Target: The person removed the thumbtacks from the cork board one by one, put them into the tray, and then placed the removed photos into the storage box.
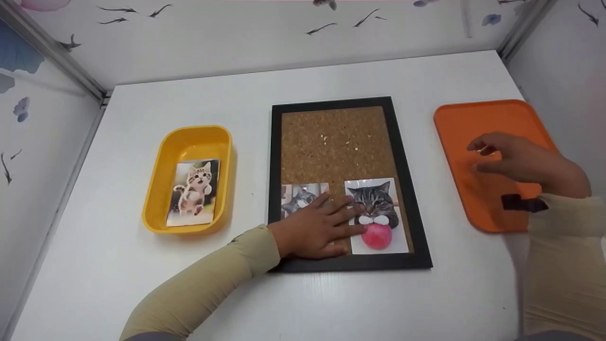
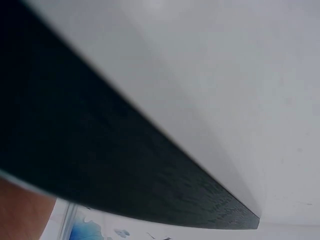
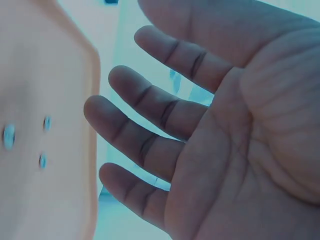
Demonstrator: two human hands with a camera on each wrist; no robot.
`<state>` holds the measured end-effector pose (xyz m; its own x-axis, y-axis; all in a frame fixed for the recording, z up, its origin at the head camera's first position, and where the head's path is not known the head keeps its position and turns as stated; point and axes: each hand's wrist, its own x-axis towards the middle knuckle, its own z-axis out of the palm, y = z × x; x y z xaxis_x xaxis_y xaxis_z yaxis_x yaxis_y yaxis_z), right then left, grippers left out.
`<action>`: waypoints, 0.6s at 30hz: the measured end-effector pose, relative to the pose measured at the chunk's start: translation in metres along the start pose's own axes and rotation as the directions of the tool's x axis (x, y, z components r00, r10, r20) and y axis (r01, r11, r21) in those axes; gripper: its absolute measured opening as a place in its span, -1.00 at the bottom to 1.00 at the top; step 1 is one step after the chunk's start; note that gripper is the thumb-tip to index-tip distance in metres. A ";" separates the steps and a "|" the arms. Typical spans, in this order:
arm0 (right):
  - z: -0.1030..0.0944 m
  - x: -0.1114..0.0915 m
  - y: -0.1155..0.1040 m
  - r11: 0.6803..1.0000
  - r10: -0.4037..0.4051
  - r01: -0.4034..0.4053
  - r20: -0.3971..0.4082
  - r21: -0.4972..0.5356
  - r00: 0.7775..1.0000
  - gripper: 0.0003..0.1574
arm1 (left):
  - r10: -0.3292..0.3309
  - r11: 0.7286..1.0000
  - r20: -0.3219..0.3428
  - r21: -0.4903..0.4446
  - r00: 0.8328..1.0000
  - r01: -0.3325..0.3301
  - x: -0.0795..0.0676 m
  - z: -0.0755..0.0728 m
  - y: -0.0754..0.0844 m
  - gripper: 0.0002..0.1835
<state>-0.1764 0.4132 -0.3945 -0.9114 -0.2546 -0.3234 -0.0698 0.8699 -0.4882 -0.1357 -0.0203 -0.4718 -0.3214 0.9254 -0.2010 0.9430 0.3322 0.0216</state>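
Observation:
My left hand point(image 1: 317, 229) lies with fingers spread on a black-framed cork board point(image 1: 338, 156). It covers much of a grey cat photo point(image 1: 298, 194), and its fingertips rest on a second photo point(image 1: 378, 232) of a tabby cat with a pink ball. The left wrist view holds mostly the dark frame edge point(image 2: 125, 155). Over an orange tray point(image 1: 502, 118) hovers my right hand point(image 1: 525, 161), fingers loosely bent. In the right wrist view its palm point(image 3: 215, 145) and parted fingers show, with nothing between them. Several small shiny pieces point(image 3: 9, 136), too blurred to name, lie on the tray.
On the left of the white table point(image 1: 118, 166) stands a yellow bin point(image 1: 156, 199) with a kitten photo point(image 1: 194, 192) inside. White panels with printed fish and flowers point(image 1: 265, 38) border the table at the back and sides.

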 end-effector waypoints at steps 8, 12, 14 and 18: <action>0.009 0.003 -0.046 0.995 -0.089 0.090 0.006 -0.033 0.996 -0.47 | 0.012 1.000 -0.024 0.004 1.000 -0.012 -0.002 0.000 0.000 -0.32; 0.015 0.007 -0.066 0.986 -0.144 0.144 0.005 -0.084 0.990 -0.47 | 0.008 1.000 -0.024 0.008 1.000 -0.008 -0.002 0.000 0.000 -0.33; 0.019 0.011 -0.075 0.979 -0.173 0.172 0.003 -0.105 0.985 -0.47 | 0.009 1.000 -0.023 0.007 1.000 -0.008 -0.001 0.000 -0.001 -0.33; 0.031 0.018 -0.092 0.968 -0.218 0.217 0.007 -0.130 0.976 -0.47 | 0.011 1.000 -0.022 0.005 1.000 -0.011 -0.001 0.001 -0.001 -0.32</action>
<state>-0.1741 0.3157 -0.3809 -0.8716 -0.4406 -0.2149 -0.3177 0.8416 -0.4368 -0.1360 -0.0213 -0.4722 -0.3124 0.9328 -0.1796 0.9469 0.3209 0.0194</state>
